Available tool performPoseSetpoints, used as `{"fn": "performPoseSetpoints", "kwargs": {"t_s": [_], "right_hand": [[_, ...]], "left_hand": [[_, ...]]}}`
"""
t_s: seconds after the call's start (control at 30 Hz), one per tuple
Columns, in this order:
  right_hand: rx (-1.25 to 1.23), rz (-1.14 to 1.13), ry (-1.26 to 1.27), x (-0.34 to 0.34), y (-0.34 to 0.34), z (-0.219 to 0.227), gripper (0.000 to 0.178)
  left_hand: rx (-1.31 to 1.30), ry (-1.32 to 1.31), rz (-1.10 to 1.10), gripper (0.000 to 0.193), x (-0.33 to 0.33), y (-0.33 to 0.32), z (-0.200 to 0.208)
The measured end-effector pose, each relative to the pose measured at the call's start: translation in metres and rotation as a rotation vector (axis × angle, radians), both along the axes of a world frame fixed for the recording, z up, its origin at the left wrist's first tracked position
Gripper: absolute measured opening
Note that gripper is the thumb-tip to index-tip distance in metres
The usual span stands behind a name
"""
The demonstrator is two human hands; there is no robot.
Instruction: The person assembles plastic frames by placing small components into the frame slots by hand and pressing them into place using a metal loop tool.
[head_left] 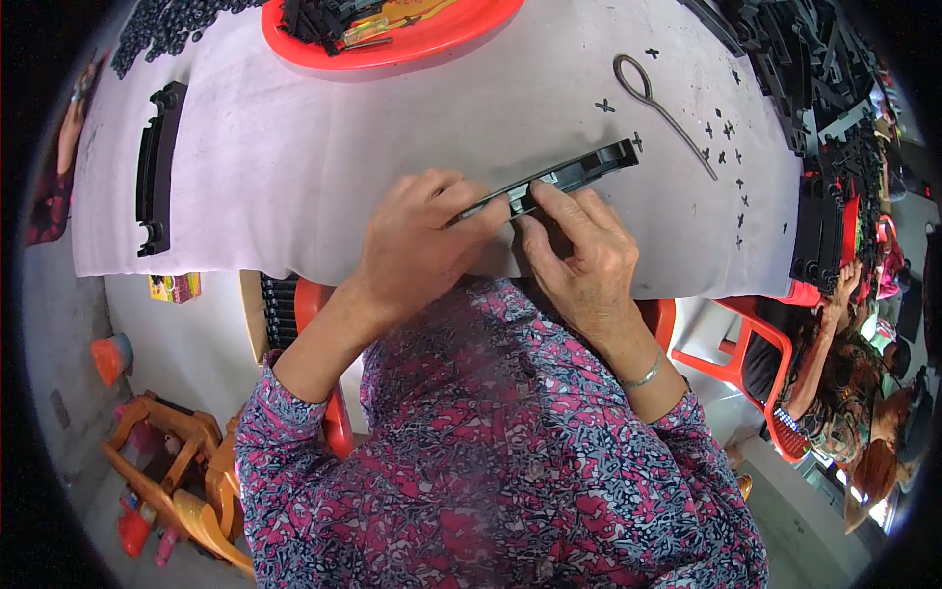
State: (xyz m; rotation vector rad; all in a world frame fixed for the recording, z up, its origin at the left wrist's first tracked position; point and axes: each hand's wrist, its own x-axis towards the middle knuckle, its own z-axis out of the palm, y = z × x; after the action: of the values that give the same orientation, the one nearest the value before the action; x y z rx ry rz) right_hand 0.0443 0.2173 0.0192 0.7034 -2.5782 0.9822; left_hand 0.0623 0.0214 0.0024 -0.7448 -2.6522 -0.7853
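- Was lit brightly and evenly across the pale tablecloth (324,118).
- Showed a soft shadow beneath the red tray (392,60).
- Blurred slightly at the left hand (420,231); rendered the right hand (586,257) more crisply.
- Smeared hazily over the patterned shirt (461,422).
- Glared white at far lower right.
- Bent straight edges toward the round rim.
- Fell to black at the corners.

A pale-covered table (265,167) spans the room; a red plastic chair (714,370) stands right, orange-brown wooden furniture (186,503) lower left.
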Motion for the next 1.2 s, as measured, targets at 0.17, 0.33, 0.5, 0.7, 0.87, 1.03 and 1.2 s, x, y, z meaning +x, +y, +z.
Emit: {"fn": "performPoseSetpoints", "kwargs": {"t_s": [0.17,0.33,0.5,0.7,0.87,1.03,1.2], "right_hand": [[-0.040,-0.005,0.006,0.000,-0.002,0.000,0.027],[-0.068,-0.010,-0.067,-0.001,-0.005,0.008,0.023],[-0.055,-0.030,-0.068,0.000,-0.006,0.008,0.020],[-0.027,-0.022,-0.069,-0.001,-0.005,0.006,0.018],[0.024,0.000,-0.013,-0.003,-0.002,0.005,0.018],[0.143,0.061,-0.006,-0.005,0.004,0.009,0.019],[0.230,0.132,0.010,-0.011,0.007,0.019,0.019]], "left_hand": [[0.107,-0.004,-0.017,0.036,0.003,-0.003,-0.004],[0.128,-0.033,-0.038,0.038,0.001,-0.005,-0.002],[0.129,0.003,-0.045,0.040,0.001,-0.005,-0.001],[0.118,-0.032,-0.034,0.038,0.003,-0.006,-0.003],[0.087,-0.043,-0.039,0.037,0.002,-0.006,-0.002],[0.103,-0.056,-0.051,0.038,0.002,-0.006,-0.002],[0.091,-0.031,-0.047,0.037,0.002,-0.006,-0.006]]}}
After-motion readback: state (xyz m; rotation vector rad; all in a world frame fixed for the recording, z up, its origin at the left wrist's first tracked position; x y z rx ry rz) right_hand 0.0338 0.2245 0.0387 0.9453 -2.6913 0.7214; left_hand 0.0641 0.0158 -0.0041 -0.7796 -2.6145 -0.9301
